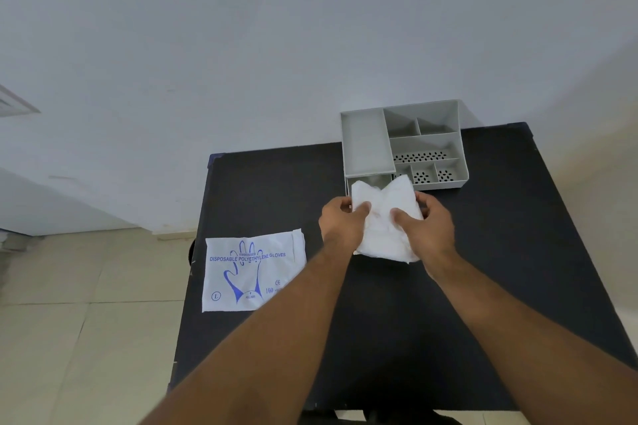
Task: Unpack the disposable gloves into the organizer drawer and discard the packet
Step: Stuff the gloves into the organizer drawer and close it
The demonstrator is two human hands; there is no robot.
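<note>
A thick white stack of disposable gloves (383, 214) is held between both hands just in front of the grey organizer (366, 145). My left hand (341, 221) grips its left side and my right hand (426, 224) grips its right side. The stack's far end lies over the open drawer (371, 180) pulled out of the organizer's front left. The packet (252, 271), flat and white with blue glove print, lies on the black table (500, 252) to the left of my left forearm.
The organizer stands at the table's far edge against a pale wall, with several compartments on its right side. The packet lies near the table's left edge. Tiled floor shows to the left and right.
</note>
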